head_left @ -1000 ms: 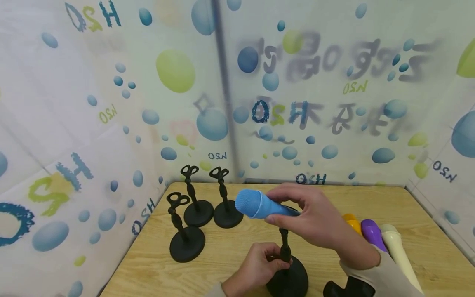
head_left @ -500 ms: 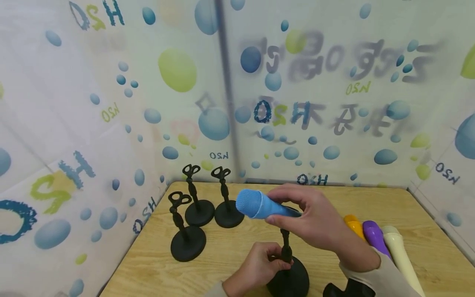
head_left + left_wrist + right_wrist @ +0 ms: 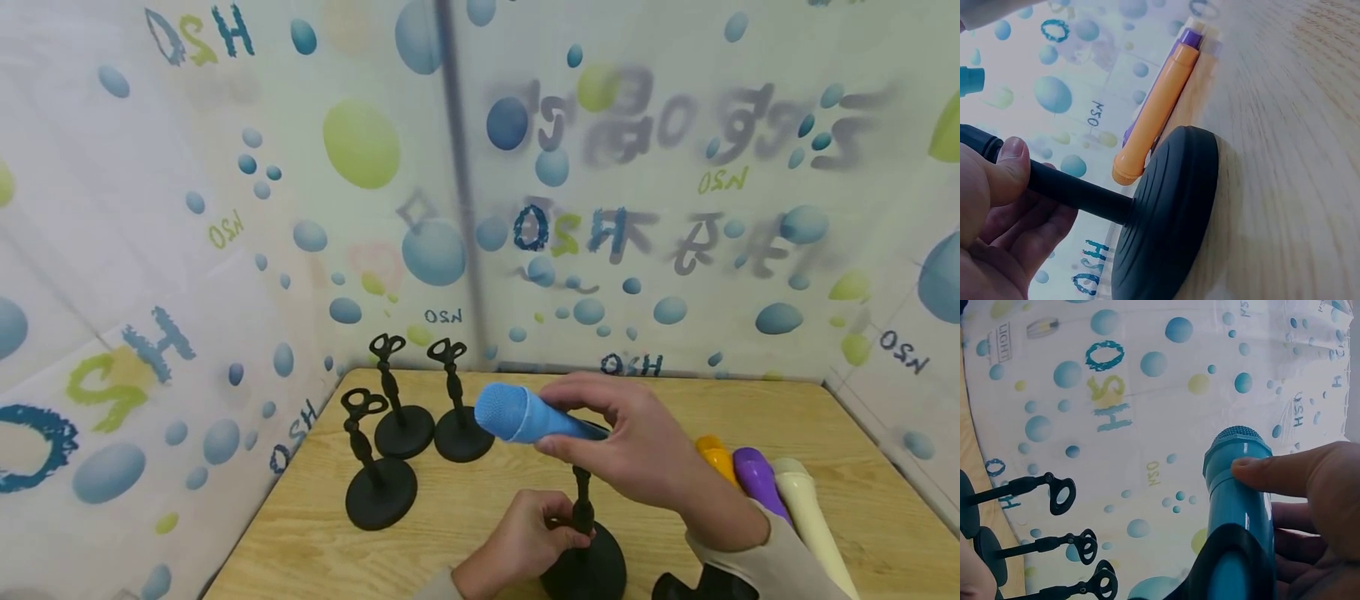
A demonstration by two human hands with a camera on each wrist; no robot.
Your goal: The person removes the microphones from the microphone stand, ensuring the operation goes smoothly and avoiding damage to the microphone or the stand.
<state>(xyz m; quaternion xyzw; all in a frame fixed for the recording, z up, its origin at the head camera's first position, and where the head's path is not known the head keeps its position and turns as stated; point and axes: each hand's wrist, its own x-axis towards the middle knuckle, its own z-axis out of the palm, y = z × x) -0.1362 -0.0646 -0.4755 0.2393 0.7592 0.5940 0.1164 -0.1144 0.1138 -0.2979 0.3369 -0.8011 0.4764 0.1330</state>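
Observation:
My right hand (image 3: 637,442) holds a blue microphone (image 3: 510,412), its mesh head pointing left in the head view. The thumb (image 3: 1272,474) presses along its upper body in the right wrist view. There, the black clip (image 3: 1232,534) of a desk stand loops across the microphone's lower part; how far it encircles it is partly hidden. Below, my left hand (image 3: 525,529) grips the stem of that black stand (image 3: 592,571), thumb on one side and fingers on the other. The stand's round base (image 3: 1175,206) rests on the table in the left wrist view.
Three black stands with bare clips (image 3: 378,492) stand at the table's left. Orange (image 3: 714,454), purple (image 3: 753,475) and cream microphones (image 3: 798,492) lie at the right. A black object (image 3: 705,581) shows near the right sleeve. Patterned curtains (image 3: 360,142) enclose the wooden table (image 3: 300,558).

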